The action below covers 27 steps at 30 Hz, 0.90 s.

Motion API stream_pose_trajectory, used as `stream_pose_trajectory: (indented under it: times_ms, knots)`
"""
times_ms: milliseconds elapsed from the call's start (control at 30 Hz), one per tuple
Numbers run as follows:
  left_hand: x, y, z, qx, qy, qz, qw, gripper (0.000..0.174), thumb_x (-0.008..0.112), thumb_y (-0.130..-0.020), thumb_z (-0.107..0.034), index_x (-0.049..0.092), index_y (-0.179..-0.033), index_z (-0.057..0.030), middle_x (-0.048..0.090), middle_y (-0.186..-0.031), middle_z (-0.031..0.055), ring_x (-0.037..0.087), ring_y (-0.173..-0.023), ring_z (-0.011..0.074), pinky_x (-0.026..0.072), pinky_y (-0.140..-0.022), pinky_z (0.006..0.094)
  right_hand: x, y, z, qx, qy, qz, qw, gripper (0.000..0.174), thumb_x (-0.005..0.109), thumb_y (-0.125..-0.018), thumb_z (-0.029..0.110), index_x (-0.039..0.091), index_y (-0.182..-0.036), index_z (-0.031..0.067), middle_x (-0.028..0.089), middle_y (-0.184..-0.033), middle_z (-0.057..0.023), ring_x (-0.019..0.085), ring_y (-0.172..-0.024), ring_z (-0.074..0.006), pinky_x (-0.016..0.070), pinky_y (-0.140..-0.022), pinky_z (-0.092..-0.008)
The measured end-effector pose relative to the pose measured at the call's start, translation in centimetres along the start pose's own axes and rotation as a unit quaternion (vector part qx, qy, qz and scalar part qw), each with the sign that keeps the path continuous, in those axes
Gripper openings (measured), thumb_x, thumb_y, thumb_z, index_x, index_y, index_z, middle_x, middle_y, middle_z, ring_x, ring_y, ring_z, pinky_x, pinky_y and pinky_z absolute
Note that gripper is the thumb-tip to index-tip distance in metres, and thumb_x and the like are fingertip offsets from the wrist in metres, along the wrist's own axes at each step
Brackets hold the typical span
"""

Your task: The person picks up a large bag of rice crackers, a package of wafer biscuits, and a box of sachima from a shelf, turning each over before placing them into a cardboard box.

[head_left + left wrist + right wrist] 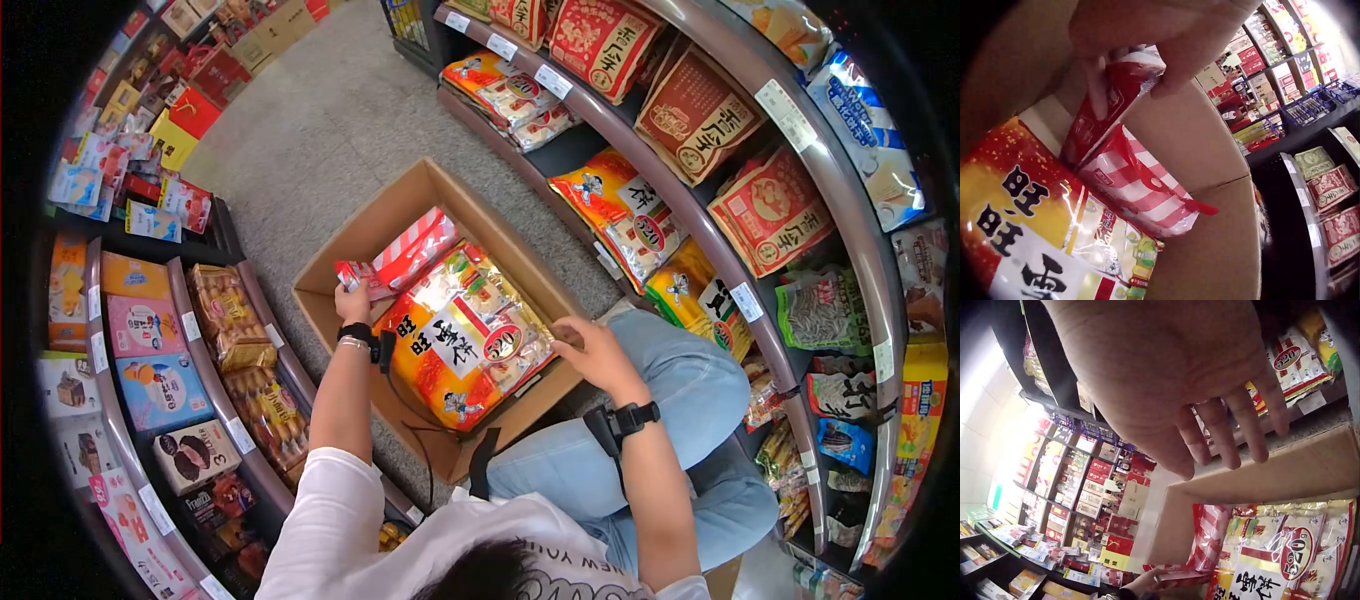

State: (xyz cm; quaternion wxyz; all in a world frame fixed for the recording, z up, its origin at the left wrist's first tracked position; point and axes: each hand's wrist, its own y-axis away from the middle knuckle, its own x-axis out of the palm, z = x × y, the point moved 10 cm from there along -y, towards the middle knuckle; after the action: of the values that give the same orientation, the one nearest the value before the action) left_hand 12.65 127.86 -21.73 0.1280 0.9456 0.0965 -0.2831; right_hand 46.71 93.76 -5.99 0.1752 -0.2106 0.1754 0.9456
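A cardboard box (518,276) stands open on the floor in front of the person. Inside lies a large orange and white bag of rice crackers (450,345), marked 520g, with a red and white striped pack (1141,181) beside it. My left hand (352,303) grips a small red packet (1090,122) at the box's left side, between thumb and fingers. Over the right side of the box is my right hand (597,352), near the cracker bag's edge. In the right wrist view its fingers (1219,428) extend loosely with nothing in them.
Shelves of bagged snacks (640,215) run close along the right, and shelves of boxed biscuits (165,385) along the left. Grey floor (350,90) lies beyond the box. The person's bent knee (690,370) is right beside the box.
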Motion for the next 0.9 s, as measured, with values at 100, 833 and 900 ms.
stream_pose_trajectory:
  times_ms: [100,833,900]
  knots:
    - [1.3,-2.6,3.4,0.019,0.002,-0.003,1.000,0.041,0.078,-0.070,-0.020,0.062,-0.102,-0.0011,0.066,-0.089,0.0112,0.064,-0.079,0.0196,0.0545,-0.058,0.0368,0.1,-0.2,-0.4,0.002,0.010,-0.003,1.000,0.029,0.067,-0.083,0.013,0.059,-0.108,0.0005,0.068,-0.097,-0.0145,0.066,-0.089,-0.0219,0.0511,-0.078,-0.0318]
    - [-0.6,-3.3,5.9,0.008,-0.377,0.058,0.924,0.063,0.058,-0.081,-0.035,0.041,-0.139,-0.0182,0.051,-0.118,0.0292,0.048,-0.111,0.0461,0.0412,-0.095,0.0474,1.8,-0.9,-4.1,0.059,0.038,0.019,0.997,0.034,0.066,-0.084,0.024,0.059,-0.112,0.0071,0.065,-0.089,-0.0202,0.063,-0.082,-0.0318,0.0493,-0.072,-0.0390]
    - [-0.7,-3.0,4.9,-0.004,-0.385,0.042,0.922,0.059,0.057,-0.082,-0.031,0.042,-0.137,-0.0150,0.047,-0.121,0.0295,0.048,-0.110,0.0482,0.0401,-0.096,0.0492,1.8,-0.9,-4.3,0.057,0.037,0.018,0.997,0.034,0.065,-0.084,0.025,0.059,-0.113,0.0077,0.065,-0.089,-0.0202,0.063,-0.081,-0.0322,0.0491,-0.072,-0.0393]
